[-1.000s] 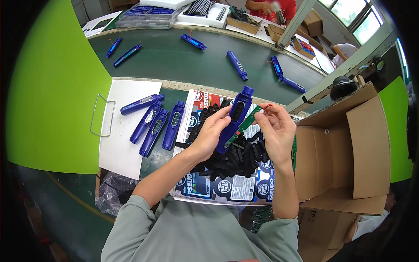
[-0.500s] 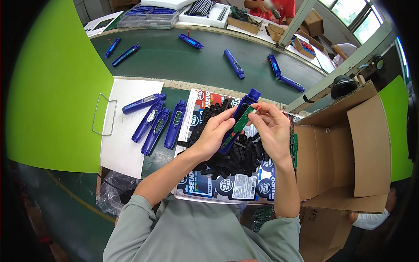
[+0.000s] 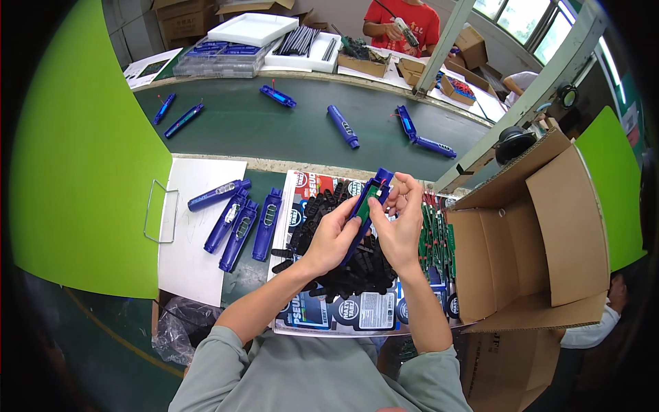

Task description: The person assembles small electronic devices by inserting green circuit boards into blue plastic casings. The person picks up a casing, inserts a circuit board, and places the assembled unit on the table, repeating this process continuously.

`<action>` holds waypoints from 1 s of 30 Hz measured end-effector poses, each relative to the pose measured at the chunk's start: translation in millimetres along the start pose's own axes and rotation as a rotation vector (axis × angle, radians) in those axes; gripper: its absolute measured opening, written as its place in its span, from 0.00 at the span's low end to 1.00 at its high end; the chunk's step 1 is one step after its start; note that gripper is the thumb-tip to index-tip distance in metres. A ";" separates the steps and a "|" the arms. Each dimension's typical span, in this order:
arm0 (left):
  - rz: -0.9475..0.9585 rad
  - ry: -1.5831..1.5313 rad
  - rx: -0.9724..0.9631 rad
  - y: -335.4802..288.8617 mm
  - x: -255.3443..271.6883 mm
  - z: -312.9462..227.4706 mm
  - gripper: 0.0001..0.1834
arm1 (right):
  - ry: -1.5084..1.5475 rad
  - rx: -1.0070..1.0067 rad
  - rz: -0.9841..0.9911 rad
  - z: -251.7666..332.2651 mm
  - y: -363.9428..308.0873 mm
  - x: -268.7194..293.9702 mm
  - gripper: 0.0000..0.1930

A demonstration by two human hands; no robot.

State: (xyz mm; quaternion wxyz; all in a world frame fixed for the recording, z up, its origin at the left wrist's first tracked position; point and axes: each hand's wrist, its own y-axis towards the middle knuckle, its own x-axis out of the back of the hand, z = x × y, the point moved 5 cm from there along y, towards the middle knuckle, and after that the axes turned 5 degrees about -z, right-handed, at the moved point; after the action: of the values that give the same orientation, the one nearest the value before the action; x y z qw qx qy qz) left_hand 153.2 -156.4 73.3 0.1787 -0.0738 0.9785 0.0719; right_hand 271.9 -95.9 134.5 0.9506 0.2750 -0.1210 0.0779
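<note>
Over the middle of the work surface, my left hand (image 3: 331, 240) is closed around a blue plastic housing (image 3: 384, 176), held tilted with its open side up. A narrow green circuit board (image 3: 368, 206) lies inside it, with a short red wire near the upper end. My right hand (image 3: 401, 230) is closed at the housing's right side, its thumb pressed on the board and its fingers bent by the upper end. Under both hands is a pile of black ribbed plastic parts (image 3: 364, 275). To the left lie several blue housings (image 3: 238, 235) with oval windows.
Green circuit boards (image 3: 437, 237) lie right of the pile, beside an open cardboard box (image 3: 508, 264). A green conveyor belt (image 3: 274, 130) beyond carries several blue housings. A bright green panel (image 3: 89, 158) stands at left. Across the belt, a person in red (image 3: 412, 24) holds a tool.
The green board, held partly above the housing before, now sits down inside it. My right thumb has moved onto the board. The whole view has shifted slightly.
</note>
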 end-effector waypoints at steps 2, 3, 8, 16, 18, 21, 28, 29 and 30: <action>-0.024 0.027 -0.015 2.4 5.5 5.6 0.26 | 0.112 -0.089 0.027 -2.8 0.4 -7.8 0.31; -0.025 0.078 -0.018 3.2 7.1 6.3 0.26 | 0.167 -0.147 0.016 -4.4 0.5 -8.5 0.32; -0.129 0.182 -0.023 54.9 62.0 0.6 0.24 | -0.091 -0.066 0.090 -37.3 -8.5 -6.0 0.24; -0.438 1.170 -0.101 188.4 228.7 16.2 0.22 | -0.457 0.115 0.396 -57.9 -19.9 -25.4 0.20; -0.483 1.265 -0.010 205.0 251.0 20.7 0.23 | -0.463 0.156 0.461 -59.0 -15.9 -34.7 0.21; -0.484 1.380 0.020 215.9 261.5 22.2 0.23 | -0.451 0.144 0.513 -62.4 -12.4 -42.6 0.17; -0.439 1.659 -0.209 228.7 286.4 11.1 0.16 | -0.447 0.136 0.552 -58.7 -7.5 -43.3 0.13; -0.450 1.702 -0.188 228.3 279.2 -2.0 0.17 | -0.408 0.102 0.571 -62.6 -6.2 -45.4 0.13; -0.481 1.683 -0.306 225.1 272.3 -12.3 0.17 | -0.380 0.064 0.589 -65.9 -6.0 -42.5 0.13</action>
State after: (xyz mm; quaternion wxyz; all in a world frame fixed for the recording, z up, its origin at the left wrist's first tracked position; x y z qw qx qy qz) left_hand -141.1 29.5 12.3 -0.6015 -0.3287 0.7232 0.0844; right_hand 244.8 -68.7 65.9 0.8387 0.2676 -0.3674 0.2999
